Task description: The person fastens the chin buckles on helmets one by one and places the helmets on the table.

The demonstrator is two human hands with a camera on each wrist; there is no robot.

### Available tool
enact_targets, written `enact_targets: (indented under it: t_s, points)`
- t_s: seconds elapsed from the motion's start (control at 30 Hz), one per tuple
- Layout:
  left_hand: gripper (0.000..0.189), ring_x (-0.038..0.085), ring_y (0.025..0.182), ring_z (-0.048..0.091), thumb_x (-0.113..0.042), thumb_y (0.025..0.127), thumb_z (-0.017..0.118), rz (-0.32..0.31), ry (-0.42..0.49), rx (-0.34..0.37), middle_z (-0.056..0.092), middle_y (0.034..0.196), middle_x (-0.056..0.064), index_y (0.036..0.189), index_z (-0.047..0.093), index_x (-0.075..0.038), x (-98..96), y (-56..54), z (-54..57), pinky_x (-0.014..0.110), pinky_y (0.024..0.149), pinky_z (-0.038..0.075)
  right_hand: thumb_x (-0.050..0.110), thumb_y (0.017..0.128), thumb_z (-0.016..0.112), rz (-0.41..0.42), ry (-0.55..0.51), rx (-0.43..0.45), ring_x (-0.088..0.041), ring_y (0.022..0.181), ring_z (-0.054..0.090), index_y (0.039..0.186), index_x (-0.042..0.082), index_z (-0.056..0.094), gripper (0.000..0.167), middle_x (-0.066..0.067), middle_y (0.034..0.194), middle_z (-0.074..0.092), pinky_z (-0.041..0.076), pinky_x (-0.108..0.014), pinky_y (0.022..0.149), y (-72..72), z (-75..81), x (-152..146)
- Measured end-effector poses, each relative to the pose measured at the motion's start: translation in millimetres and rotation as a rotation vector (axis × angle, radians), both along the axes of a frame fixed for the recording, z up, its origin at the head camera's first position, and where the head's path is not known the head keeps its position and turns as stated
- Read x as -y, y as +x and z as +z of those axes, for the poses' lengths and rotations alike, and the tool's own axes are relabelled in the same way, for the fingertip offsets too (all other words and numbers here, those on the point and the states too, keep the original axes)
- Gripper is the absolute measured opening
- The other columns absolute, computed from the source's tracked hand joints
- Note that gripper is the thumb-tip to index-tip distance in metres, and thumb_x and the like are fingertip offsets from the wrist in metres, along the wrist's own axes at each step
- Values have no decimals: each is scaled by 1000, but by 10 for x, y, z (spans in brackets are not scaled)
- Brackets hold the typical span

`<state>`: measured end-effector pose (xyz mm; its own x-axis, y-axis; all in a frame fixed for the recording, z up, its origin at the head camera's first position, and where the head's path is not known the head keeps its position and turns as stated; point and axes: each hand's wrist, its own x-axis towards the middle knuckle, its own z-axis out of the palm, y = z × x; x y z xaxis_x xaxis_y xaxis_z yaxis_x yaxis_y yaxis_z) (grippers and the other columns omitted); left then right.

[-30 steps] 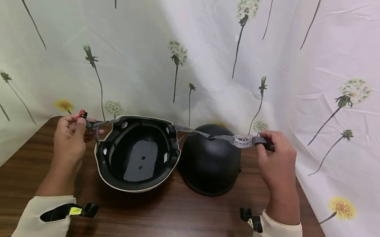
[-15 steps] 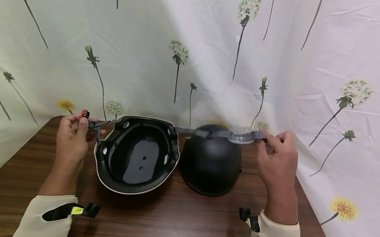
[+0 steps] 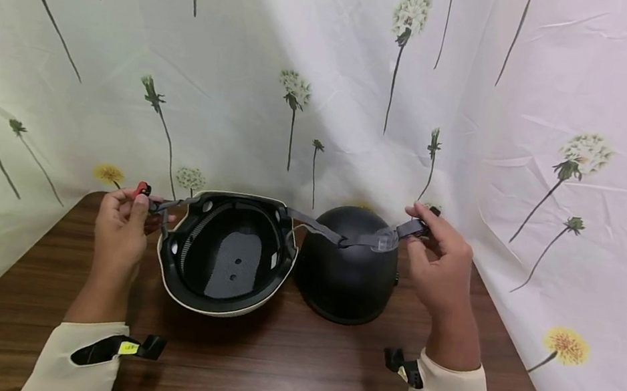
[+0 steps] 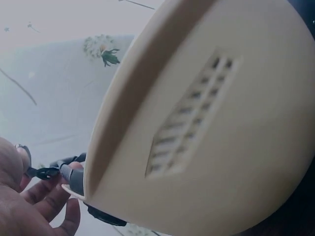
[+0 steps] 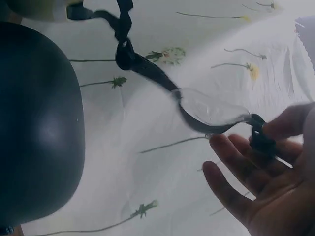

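A cream helmet lies upside down on the table, its black padded inside facing up; the left wrist view shows its vented outer shell. At its left, my left hand pinches a red and black buckle on the end of a grey strap. My right hand pinches the dark buckle end of the other grey strap, which carries a clear plastic chin piece. That strap hangs slightly slack across the front of a black helmet, which stands dome up beside the cream one.
Both helmets stand on a dark wood table, toward its far side. Behind and beside it hangs a white sheet printed with dandelions. Each sleeve carries a black strap with a camera mount near the wrist.
My right hand has moved left and turned, so the right strap has gone from taut to slack and the chin piece has dropped. The left hand has barely moved and keeps its buckle.
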<state>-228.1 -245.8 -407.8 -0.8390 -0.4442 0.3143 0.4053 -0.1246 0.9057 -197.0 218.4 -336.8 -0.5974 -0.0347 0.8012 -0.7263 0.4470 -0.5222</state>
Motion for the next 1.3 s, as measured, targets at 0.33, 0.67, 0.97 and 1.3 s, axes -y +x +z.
enact_targets:
  t_s: [0.33, 0.67, 0.97, 1.3]
  points:
    - [20, 12, 71, 76, -19, 109, 55, 2, 12, -17, 70, 109, 8, 126, 50, -10, -15, 12, 7, 20, 76, 60, -9, 105, 53, 247, 149, 49, -25, 99, 72, 156, 3, 48, 53, -18, 137, 67, 53, -17, 82, -46, -78, 237]
    - [22, 12, 75, 76, -23, 109, 56, -24, 5, 16, 70, 112, 6, 127, 50, -11, -8, 0, 51, 20, 76, 59, -4, 97, 70, 399, -57, 220, -15, 93, 73, 159, 6, 32, 74, -25, 114, 70, 58, -24, 84, -92, -49, 511]
    - [20, 10, 87, 75, -19, 108, 58, -34, -26, 44, 73, 111, 0, 126, 54, -11, -46, 16, 39, 19, 78, 58, 2, 95, 77, 458, -257, 308, -17, 95, 72, 116, -7, 65, 25, -16, 109, 74, 59, -28, 83, -196, -34, 931]
    - [34, 0, 102, 66, -19, 109, 60, 4, -521, -3, 73, 115, -8, 136, 59, 1, -122, 47, 35, 12, 83, 48, 1, 96, 76, 526, -301, 331, -14, 94, 72, 120, -4, 73, 25, -10, 105, 72, 60, -27, 81, -341, -160, 1489]
